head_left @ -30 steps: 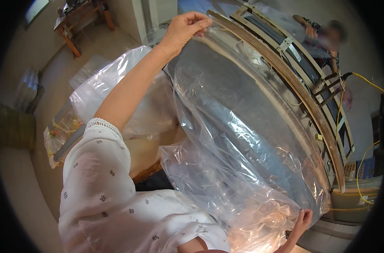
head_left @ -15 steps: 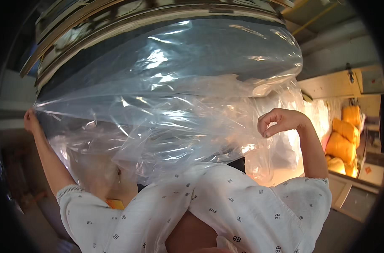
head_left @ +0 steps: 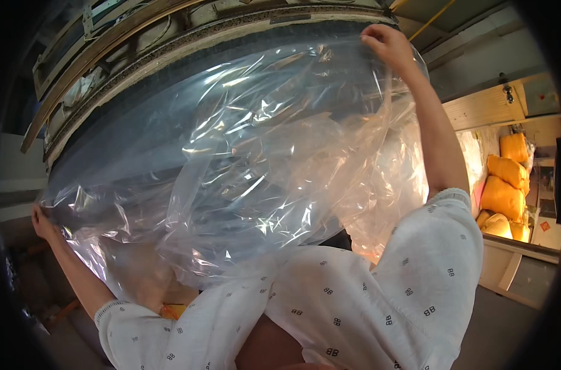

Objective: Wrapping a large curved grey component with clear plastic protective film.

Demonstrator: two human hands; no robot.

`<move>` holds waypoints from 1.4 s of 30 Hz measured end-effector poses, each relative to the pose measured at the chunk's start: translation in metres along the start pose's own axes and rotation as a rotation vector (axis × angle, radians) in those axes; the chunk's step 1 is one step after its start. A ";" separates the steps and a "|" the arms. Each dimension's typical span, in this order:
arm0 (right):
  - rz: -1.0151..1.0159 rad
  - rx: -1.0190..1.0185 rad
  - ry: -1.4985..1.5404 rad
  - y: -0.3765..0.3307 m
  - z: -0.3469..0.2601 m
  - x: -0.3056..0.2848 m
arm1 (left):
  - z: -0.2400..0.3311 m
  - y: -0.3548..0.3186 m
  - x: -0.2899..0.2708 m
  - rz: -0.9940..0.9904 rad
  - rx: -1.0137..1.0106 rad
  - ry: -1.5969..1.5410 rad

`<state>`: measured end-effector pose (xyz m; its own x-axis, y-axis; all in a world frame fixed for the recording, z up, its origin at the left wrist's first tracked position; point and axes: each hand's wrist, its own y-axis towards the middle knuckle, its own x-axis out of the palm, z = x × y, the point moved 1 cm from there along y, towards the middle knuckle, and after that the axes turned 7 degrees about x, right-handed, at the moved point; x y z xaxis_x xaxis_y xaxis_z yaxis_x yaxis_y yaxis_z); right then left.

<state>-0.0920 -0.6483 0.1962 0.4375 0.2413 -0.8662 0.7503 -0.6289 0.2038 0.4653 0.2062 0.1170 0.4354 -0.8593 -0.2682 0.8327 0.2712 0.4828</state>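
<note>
A large sheet of clear plastic film point(head_left: 231, 142), crumpled and full of glare, spreads in front of me over a dark flat surface point(head_left: 108, 132). At the far left my left hand point(head_left: 44, 223) is closed on the film's edge, pulling it out to the side. My right hand point(head_left: 388, 46) reaches to the far right, its fingers pinched at the film's far edge. The film's near part hangs in loose folds against my front and over my lap.
A stone-like rim point(head_left: 169, 46) and wooden slats point(head_left: 77, 86) run along the far side. To the right, orange bundles point(head_left: 503, 192) are stacked in a lit space beyond a pale wooden board point(head_left: 485, 110). A small yellow-orange item point(head_left: 172, 310) lies low at left.
My right hand has moved from the middle right up to the film's far right edge. My left hand has come slightly nearer, still holding its edge. The film's folds have shifted.
</note>
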 end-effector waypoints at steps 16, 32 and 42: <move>0.022 0.004 0.259 0.007 0.012 0.033 | 0.072 -0.148 -0.251 -0.199 -0.450 -0.178; 0.588 0.161 0.276 0.072 0.095 0.027 | 0.086 -0.102 0.092 0.028 0.198 0.175; 0.546 0.183 0.312 0.090 0.108 0.025 | 0.073 -0.045 0.167 -0.166 -0.040 -0.068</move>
<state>-0.0664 -0.7786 0.1437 0.8759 0.0373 -0.4811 0.2948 -0.8306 0.4724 0.4758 0.0190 0.1109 0.2677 -0.9207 -0.2841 0.9047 0.1387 0.4029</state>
